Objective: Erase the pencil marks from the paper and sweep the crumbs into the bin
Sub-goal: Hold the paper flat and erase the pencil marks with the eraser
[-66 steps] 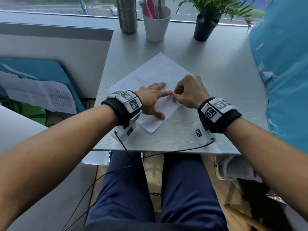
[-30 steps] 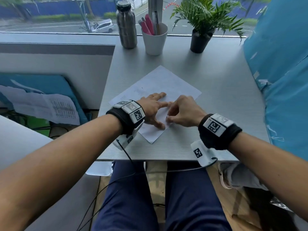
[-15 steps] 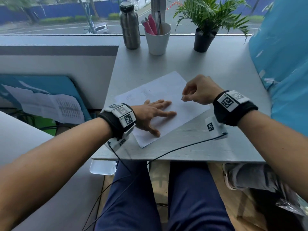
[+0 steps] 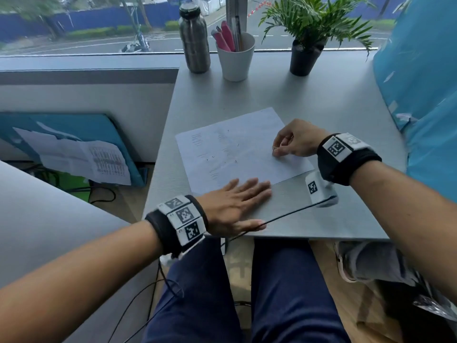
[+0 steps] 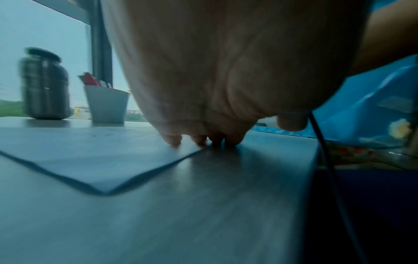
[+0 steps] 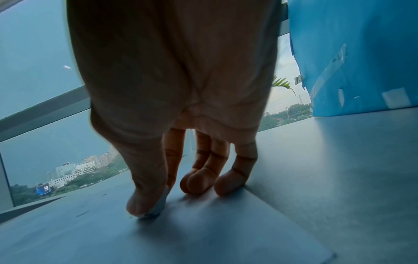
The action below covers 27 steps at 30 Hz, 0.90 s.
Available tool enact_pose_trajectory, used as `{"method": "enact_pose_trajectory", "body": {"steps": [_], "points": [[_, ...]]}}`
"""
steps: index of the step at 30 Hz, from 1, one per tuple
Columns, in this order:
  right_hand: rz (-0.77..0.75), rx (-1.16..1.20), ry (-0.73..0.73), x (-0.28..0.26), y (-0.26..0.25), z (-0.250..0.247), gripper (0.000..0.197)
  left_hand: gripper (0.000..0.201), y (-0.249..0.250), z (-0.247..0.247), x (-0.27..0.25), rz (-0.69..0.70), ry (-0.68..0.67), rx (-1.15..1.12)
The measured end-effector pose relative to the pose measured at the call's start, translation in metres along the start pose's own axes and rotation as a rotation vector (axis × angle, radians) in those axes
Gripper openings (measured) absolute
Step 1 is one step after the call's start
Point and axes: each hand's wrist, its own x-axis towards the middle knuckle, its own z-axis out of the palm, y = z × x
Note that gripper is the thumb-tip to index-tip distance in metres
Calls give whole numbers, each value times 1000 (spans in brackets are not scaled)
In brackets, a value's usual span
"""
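A white sheet of paper (image 4: 237,149) with faint pencil marks and dark crumbs lies on the grey table (image 4: 321,100). My left hand (image 4: 237,201) lies flat with straight fingers across the paper's near edge; the left wrist view shows its fingertips (image 5: 174,140) touching the paper (image 5: 90,151) there. My right hand (image 4: 291,142) rests on the paper's right side, with thumb and forefinger pinching a small white eraser (image 6: 156,209) against the sheet (image 6: 203,232). In the head view the eraser is barely visible at the fingertips. No bin is in view.
At the table's far edge stand a steel bottle (image 4: 194,38), a white cup of pens (image 4: 236,55) and a potted plant (image 4: 306,45). A blue sheet (image 4: 420,95) borders the right side. A black cable (image 4: 284,216) runs along the near table edge.
My left hand slid back from the middle of the paper to its near edge. My right hand lifted away from beside the left and came down on the paper's right side. The paper turned on the table.
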Motion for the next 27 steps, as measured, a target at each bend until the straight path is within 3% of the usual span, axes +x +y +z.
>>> {"method": "enact_pose_trajectory", "body": {"steps": [4,8,9,11,14,16,20,23,27], "points": [[13,16,2,-2,-1,-1,11,85,-40,-13,-4,-171,-16,-80],[26,19,5,-3,-2,-1,12,90,-66,-26,-4,-397,2,35],[29,21,9,-2,-3,-1,12,92,-62,-28,-1,-385,32,69],[24,25,20,-2,-4,0,11,90,-41,-27,8,-219,63,94],[3,15,23,-4,-2,1,9,82,-16,-22,20,-8,-1,42],[4,-2,14,-7,0,1,9,77,-25,-23,25,-36,-3,-13],[28,-23,-15,-17,1,4,7,78,-72,-34,27,-254,42,-70],[30,-61,0,-26,-3,13,8,93,-92,-38,26,-385,77,-109],[47,-165,0,-37,-14,16,9,119,-92,-37,28,-398,84,-138]]}}
